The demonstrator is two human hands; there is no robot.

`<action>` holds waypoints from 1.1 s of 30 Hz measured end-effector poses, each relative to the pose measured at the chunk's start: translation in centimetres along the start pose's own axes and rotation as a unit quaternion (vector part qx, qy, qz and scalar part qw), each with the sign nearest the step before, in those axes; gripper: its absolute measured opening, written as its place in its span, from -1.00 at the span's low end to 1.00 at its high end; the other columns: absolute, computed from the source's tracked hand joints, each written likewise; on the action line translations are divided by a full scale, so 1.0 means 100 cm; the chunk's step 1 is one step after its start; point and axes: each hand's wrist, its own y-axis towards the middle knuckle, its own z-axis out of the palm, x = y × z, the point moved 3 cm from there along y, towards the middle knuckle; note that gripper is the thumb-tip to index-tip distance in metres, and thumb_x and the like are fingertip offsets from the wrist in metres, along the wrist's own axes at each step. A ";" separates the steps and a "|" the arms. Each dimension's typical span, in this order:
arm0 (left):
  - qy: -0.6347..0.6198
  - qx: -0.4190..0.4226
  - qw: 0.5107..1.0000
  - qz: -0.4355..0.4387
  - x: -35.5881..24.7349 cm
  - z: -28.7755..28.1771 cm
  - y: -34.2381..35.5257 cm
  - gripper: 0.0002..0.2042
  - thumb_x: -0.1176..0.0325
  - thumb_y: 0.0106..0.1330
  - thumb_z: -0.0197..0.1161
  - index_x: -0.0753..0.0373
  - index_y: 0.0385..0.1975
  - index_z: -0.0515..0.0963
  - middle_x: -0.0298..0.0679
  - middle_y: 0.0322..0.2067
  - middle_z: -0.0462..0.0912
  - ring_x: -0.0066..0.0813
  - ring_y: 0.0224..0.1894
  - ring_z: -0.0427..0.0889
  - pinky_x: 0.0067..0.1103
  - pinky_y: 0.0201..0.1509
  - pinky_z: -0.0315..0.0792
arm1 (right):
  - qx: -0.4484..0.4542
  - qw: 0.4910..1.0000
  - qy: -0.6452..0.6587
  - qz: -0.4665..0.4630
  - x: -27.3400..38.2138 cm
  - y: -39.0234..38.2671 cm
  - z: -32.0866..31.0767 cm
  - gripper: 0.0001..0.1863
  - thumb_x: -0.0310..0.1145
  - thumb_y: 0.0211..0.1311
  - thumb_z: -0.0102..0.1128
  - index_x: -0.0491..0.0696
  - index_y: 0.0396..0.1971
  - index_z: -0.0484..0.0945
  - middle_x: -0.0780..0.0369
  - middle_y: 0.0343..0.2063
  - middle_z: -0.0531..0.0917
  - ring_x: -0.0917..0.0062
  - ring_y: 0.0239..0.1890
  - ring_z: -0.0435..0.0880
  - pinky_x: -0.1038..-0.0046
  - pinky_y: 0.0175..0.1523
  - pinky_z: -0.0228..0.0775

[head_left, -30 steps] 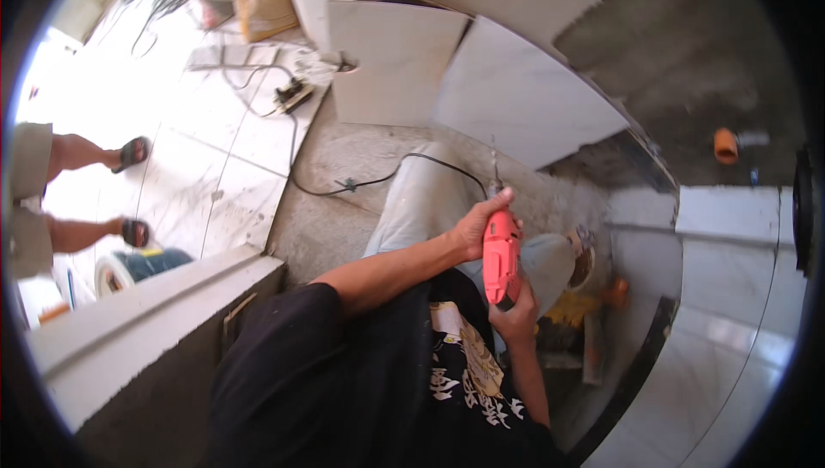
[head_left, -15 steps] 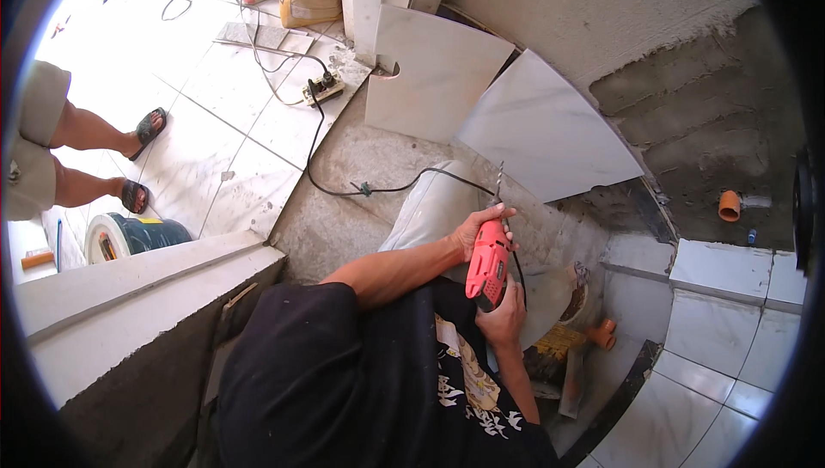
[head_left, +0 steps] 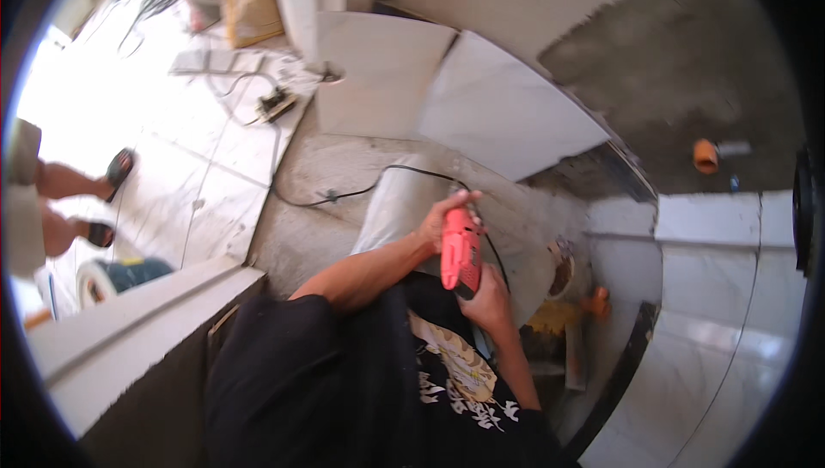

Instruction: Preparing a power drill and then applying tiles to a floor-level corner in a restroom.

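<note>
A red corded drill (head_left: 461,249) is held in front of my torso, its front end pointing away from me. My left hand (head_left: 438,220) is closed around its front part, close to the chuck. Lower down, my right hand (head_left: 488,300) grips the rear of the drill, with the fingers partly hidden behind it. The bit cannot be made out in the blur. A black cord (head_left: 378,184) loops from the drill over my light trouser leg (head_left: 397,201) and the rough floor, toward a power strip (head_left: 275,107) on the tiles.
Two large pale tiles (head_left: 378,73) (head_left: 507,107) lean against the far wall. An orange pipe stub (head_left: 705,156) juts from the plaster at right. Another person's legs (head_left: 64,180) and a bucket (head_left: 129,281) are at left, beyond a white sill (head_left: 155,322). An orange pipe fitting (head_left: 595,303) lies right.
The view has turned, so most surroundings sit further left, and the picture is more blurred. Both hands still hold the drill; its bit, clear before, is now lost in blur.
</note>
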 end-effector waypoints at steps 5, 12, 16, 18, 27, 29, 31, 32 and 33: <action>-0.024 0.031 0.999 -0.005 -0.007 0.007 0.000 -0.53 0.05 0.34 0.19 0.18 0.14 0.41 -0.23 -0.51 0.64 -0.36 -0.36 0.65 -0.20 0.10 0.47 | -0.032 0.999 -0.006 -0.004 -0.003 -0.007 0.006 -0.38 -0.33 -0.20 0.40 -0.15 -0.04 0.43 0.02 -0.27 0.51 0.04 -0.12 0.53 0.15 -0.04 0.41; 0.016 0.012 1.000 -0.016 -0.004 0.003 0.006 -0.47 0.00 0.32 0.20 0.22 0.15 0.39 -0.25 -0.49 0.64 -0.39 -0.35 0.63 -0.23 0.10 0.48 | -0.067 0.998 -0.010 0.011 -0.004 -0.009 0.008 -0.33 -0.31 -0.13 0.36 -0.15 0.08 0.39 0.04 -0.22 0.54 0.07 -0.16 0.57 0.18 -0.07 0.46; 0.007 -0.002 1.000 -0.009 -0.003 0.001 0.003 -0.42 -0.05 0.30 0.21 0.22 0.18 0.36 -0.27 -0.51 0.61 -0.41 -0.37 0.62 -0.25 0.08 0.50 | -0.097 0.994 -0.040 0.006 0.000 -0.014 0.005 -0.34 -0.30 -0.08 0.34 -0.17 0.10 0.37 0.05 -0.23 0.55 0.08 -0.14 0.56 0.18 -0.02 0.43; 0.007 0.000 1.000 -0.003 -0.004 0.007 0.002 -0.41 -0.06 0.29 0.21 0.22 0.19 0.34 -0.29 -0.52 0.60 -0.42 -0.37 0.61 -0.26 0.08 0.50 | -0.121 0.992 -0.035 -0.012 -0.007 -0.013 0.009 -0.35 -0.30 -0.08 0.35 -0.18 0.08 0.38 0.05 -0.24 0.55 0.09 -0.15 0.56 0.19 -0.02 0.42; 0.003 -0.008 1.000 -0.016 -0.002 -0.002 0.005 -0.46 0.02 0.30 0.24 0.24 0.15 0.38 -0.25 -0.52 0.62 -0.36 -0.38 0.62 -0.24 0.06 0.51 | -0.129 0.988 -0.014 -0.080 -0.003 -0.008 0.006 -0.48 -0.34 -0.09 0.29 -0.25 -0.09 0.41 -0.01 -0.32 0.54 0.07 -0.21 0.53 0.18 -0.01 0.35; -0.001 -0.018 1.000 -0.011 -0.002 -0.002 0.004 -0.46 0.02 0.30 0.23 0.23 0.15 0.39 -0.25 -0.52 0.62 -0.36 -0.38 0.62 -0.24 0.06 0.50 | -0.102 0.992 -0.028 -0.067 -0.003 -0.006 0.007 -0.45 -0.32 -0.10 0.32 -0.24 -0.07 0.42 0.00 -0.31 0.55 0.08 -0.19 0.53 0.17 -0.02 0.35; -0.007 -0.026 0.999 -0.019 -0.001 -0.006 0.005 -0.48 0.02 0.29 0.24 0.20 0.15 0.40 -0.27 -0.54 0.61 -0.37 -0.39 0.62 -0.24 0.05 0.50 | -0.015 0.998 -0.061 -0.027 -0.009 -0.002 0.009 -0.41 -0.29 -0.11 0.35 -0.21 -0.03 0.42 -0.02 -0.26 0.56 0.08 -0.12 0.53 0.14 0.01 0.35; -0.018 -0.018 0.999 -0.022 -0.002 -0.004 0.004 -0.49 0.03 0.30 0.22 0.17 0.16 0.40 -0.26 -0.54 0.61 -0.36 -0.39 0.62 -0.24 0.06 0.49 | -0.006 0.998 -0.055 -0.037 -0.010 0.000 0.007 -0.41 -0.29 -0.11 0.35 -0.21 -0.03 0.42 -0.02 -0.26 0.56 0.08 -0.12 0.53 0.14 0.01 0.35; -0.016 -0.010 1.000 -0.023 -0.001 -0.003 0.005 -0.49 0.04 0.30 0.22 0.18 0.17 0.39 -0.25 -0.53 0.61 -0.36 -0.39 0.62 -0.25 0.04 0.50 | 0.047 0.999 -0.009 -0.018 -0.012 0.002 0.006 -0.40 -0.30 -0.11 0.35 -0.21 -0.02 0.41 -0.03 -0.23 0.55 0.07 -0.10 0.53 0.14 0.04 0.35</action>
